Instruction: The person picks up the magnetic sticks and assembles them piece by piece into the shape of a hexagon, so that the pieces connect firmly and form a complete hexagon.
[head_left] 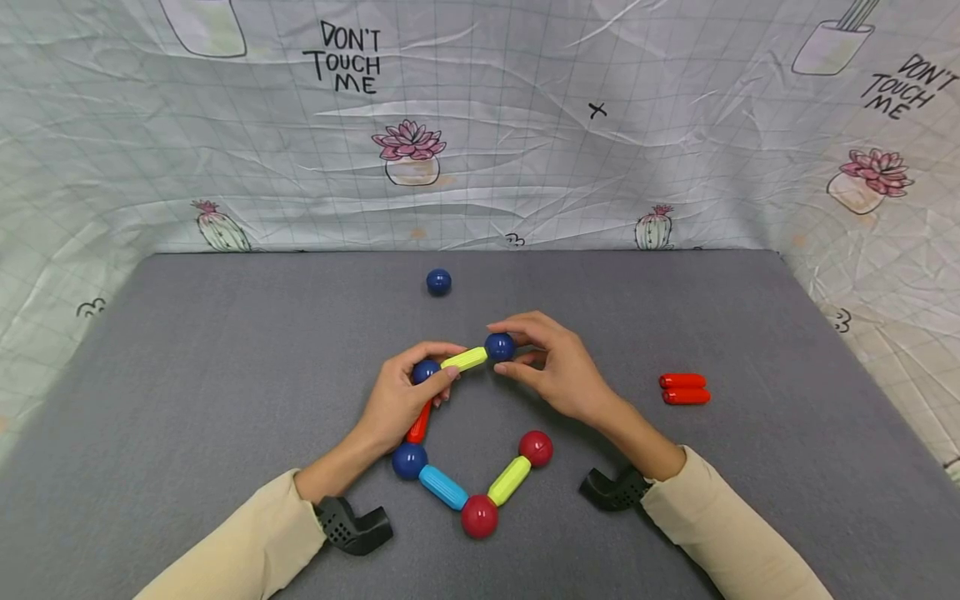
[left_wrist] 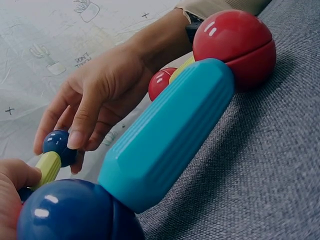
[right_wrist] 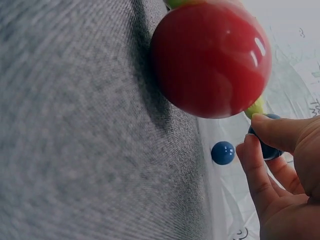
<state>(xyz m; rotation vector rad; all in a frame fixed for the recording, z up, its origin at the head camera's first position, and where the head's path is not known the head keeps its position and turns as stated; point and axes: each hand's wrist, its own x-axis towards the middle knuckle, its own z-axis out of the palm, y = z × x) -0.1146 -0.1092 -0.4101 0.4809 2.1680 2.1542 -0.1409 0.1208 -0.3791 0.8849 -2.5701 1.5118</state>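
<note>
Both hands are joining a dark blue ball to the end of a lime-green rod in a chain of glossy plastic balls and ribbed rods.

The right hand point(head_left: 558, 367) is pinching the dark blue plastic ball point(head_left: 499, 347) between thumb and forefinger, pressing it against the far end of the short lime-green ribbed rod point(head_left: 464, 359), while the left hand point(head_left: 405, 400) is curling its fingers round the second dark blue ball point(head_left: 425, 371) at the rod's near end; whether the joint is fully seated is hard to tell. A good join likely calls for keeping ball and rod in line and the left grip steady. Below the left fingers, a red rod point(head_left: 418, 425), a blue ball point(head_left: 408, 460), a turquoise rod point(head_left: 443, 487), a red ball point(head_left: 479, 516), another lime rod point(head_left: 509, 480) and a second red ball point(head_left: 536, 448) are trailing toward the wrists. Beyond the fingertips a loose blue ball point(head_left: 438, 282) is lying on the grey felt mat point(head_left: 225, 375); two spare red rods point(head_left: 684, 388) are lying well right of the right hand.
</note>
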